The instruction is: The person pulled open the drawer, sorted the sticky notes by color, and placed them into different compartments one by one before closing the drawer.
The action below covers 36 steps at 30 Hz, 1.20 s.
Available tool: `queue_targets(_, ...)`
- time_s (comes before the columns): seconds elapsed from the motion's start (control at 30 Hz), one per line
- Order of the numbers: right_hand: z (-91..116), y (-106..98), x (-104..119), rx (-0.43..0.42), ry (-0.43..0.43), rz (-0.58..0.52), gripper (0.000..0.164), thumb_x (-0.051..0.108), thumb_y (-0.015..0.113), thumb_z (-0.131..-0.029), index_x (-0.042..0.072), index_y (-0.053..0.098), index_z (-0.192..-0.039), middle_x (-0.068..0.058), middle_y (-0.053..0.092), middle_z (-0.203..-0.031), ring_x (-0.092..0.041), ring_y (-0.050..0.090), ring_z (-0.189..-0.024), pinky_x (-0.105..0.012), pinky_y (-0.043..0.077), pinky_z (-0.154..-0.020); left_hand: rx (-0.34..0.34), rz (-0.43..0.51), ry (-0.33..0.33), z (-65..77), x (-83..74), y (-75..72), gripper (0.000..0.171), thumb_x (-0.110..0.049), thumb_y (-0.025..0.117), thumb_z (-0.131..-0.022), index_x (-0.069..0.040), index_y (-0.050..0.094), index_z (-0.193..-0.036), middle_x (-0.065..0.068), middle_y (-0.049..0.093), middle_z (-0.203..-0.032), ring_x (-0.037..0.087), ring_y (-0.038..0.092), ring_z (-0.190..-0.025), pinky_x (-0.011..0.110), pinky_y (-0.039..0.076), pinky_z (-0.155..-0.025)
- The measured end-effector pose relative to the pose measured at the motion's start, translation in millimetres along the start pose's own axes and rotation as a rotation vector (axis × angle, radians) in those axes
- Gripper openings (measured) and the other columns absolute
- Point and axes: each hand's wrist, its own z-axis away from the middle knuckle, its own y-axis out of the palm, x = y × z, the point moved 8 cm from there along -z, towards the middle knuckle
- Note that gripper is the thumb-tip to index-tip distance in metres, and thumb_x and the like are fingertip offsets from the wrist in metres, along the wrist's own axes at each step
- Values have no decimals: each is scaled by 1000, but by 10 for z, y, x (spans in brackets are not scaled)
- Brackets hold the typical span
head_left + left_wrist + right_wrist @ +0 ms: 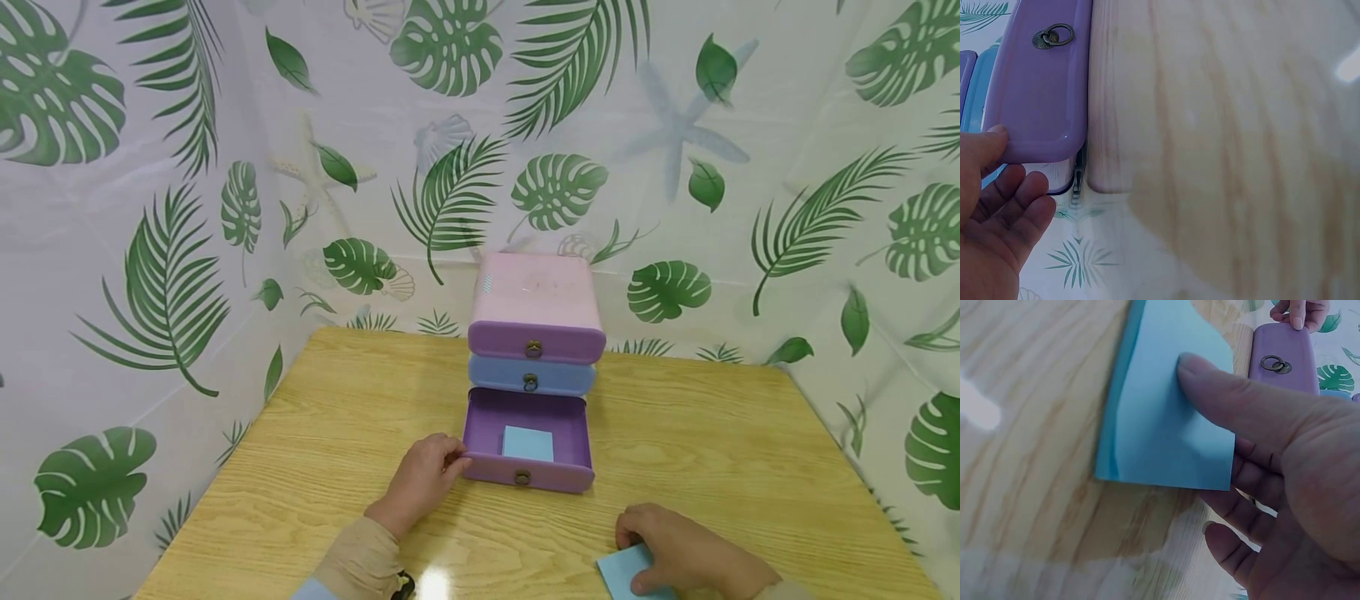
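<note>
My left hand (423, 475) grips the front left corner of the pulled-out bottom purple drawer (487, 468). Its thumb lies on the drawer front in the left wrist view, beside a brass ring pull (1054, 35). Inside the drawer lies a light blue sticky note pad (528, 443). At the lower right, my right hand (678, 550) pinches another light blue sticky note pad (1160, 412), thumb on its broad face and fingers behind. This second pad is held apart from the drawer, to its front right.
Above the open drawer sit a closed blue drawer (495, 372) and a closed purple drawer (498, 342), under the pink cabinet top (536, 287). The unit stands toward the back of a wood-grain table (697, 433). Leaf-print sheeting (450, 300) hangs behind and at both sides.
</note>
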Motion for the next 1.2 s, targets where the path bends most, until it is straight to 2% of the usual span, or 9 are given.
queue_targets(0.27,-36,15,-12,29,23,-67,33,31,83,-73,22,55,-88,14,53,-82,-3,48,-75,-24,42,-66,7,0,-4,-2,4,11,7,-21,69,-91,-14,69,-87,-10,53,-74,4,48,-65,20,43,-58)
queue_targets(0.53,-59,-27,79,19,-53,-101,10,21,68,-90,21,63,-99,15,59,-95,-4,54,-87,-27,49,-74,4,-4,-3,2,-11,-1,7,-20,69,-91,-14,69,-87,-10,53,-74,4,48,-65,20,43,-58)
queue_targets(0.63,-74,-80,136,12,-85,-109,8,19,62,-95,20,63,-102,13,60,-100,-5,55,-92,-28,49,-76,0,-4,0,0,-13,-9,7,-20,69,-90,-14,69,-87,-10,52,-74,4,47,-64,20,43,-57)
queue_targets(0.77,-92,-203,222,-36,-143,-132,10,15,57,-97,17,62,-105,9,60,-102,-6,54,-92,-26,48,-74,2,-6,5,0,-15,-14,7,-20,69,-91,-14,69,-88,-10,53,-75,4,48,-65,20,43,-57)
queue_targets(0.93,-125,-401,335,-137,-205,-168,11,13,54,-99,14,61,-108,3,61,-104,-8,53,-90,-25,47,-71,1,-3,7,-1,-15,-20,7,-20,69,-91,-14,69,-88,-9,54,-75,4,49,-65,20,44,-58)
queue_targets(1.2,-265,-640,430,-244,-115,-246,15,17,51,-101,11,59,-111,-3,60,-110,-15,54,-93,-27,48,-72,-15,-4,29,-4,-33,-40,5,-18,70,-89,-13,69,-87,-8,54,-74,4,49,-65,20,44,-58)
